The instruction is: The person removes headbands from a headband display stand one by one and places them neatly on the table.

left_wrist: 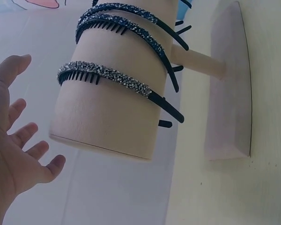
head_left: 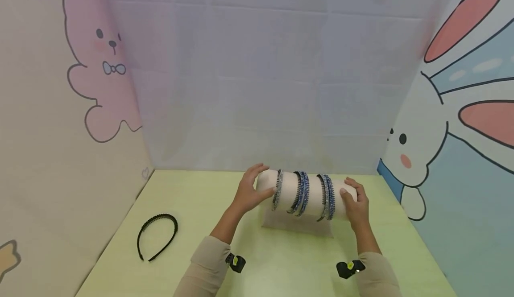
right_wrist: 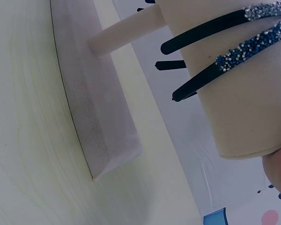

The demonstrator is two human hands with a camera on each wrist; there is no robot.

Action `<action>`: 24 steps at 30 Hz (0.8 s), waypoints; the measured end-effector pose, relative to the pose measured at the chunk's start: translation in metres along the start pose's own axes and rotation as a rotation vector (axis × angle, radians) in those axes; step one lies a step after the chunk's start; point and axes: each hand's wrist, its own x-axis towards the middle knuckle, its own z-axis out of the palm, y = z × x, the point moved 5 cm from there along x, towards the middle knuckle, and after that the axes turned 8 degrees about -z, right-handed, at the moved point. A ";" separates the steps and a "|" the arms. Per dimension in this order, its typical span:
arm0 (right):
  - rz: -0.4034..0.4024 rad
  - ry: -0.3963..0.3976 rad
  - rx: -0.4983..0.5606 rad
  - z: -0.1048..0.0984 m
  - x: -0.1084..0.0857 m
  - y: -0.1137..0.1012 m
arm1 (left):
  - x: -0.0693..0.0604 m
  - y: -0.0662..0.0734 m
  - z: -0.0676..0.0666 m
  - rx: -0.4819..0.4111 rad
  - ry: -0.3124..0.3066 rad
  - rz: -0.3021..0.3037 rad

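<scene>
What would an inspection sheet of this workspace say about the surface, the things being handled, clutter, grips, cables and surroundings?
Surface: pale yellow-green table, faint wood-like grain.
Job's things: padded headband stand, bearing a silver glitter headband toward the left, blue glitter headbands midway, a silver and blue pair toward the right.
Clutter: one black headband lying apart, on the table's left side.
Grips: left grip, a bare hand, open beside the stand's left end; right grip at its right end, hold unclear.
Cables: nothing seen; both wrists wear small black devices.
Surroundings: creased pale backdrop; pink cartoon animal left, white cartoon rabbit right.
</scene>
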 end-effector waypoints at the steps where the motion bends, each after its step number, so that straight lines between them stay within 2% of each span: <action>1: 0.000 -0.002 0.004 0.000 0.000 0.000 | 0.001 0.001 0.000 0.006 0.001 0.000; 7: 0.005 -0.004 0.004 -0.001 -0.001 0.000 | 0.012 0.000 0.004 0.050 -0.035 -0.021; 13: 0.010 -0.010 0.006 -0.001 -0.002 -0.003 | 0.022 -0.003 0.012 0.062 -0.125 -0.020; 18: 0.023 -0.016 0.017 -0.001 -0.001 0.000 | 0.029 -0.006 0.016 0.046 -0.223 -0.049; 24: 0.011 -0.014 0.014 -0.001 0.000 0.002 | 0.036 -0.005 0.016 0.111 -0.307 -0.068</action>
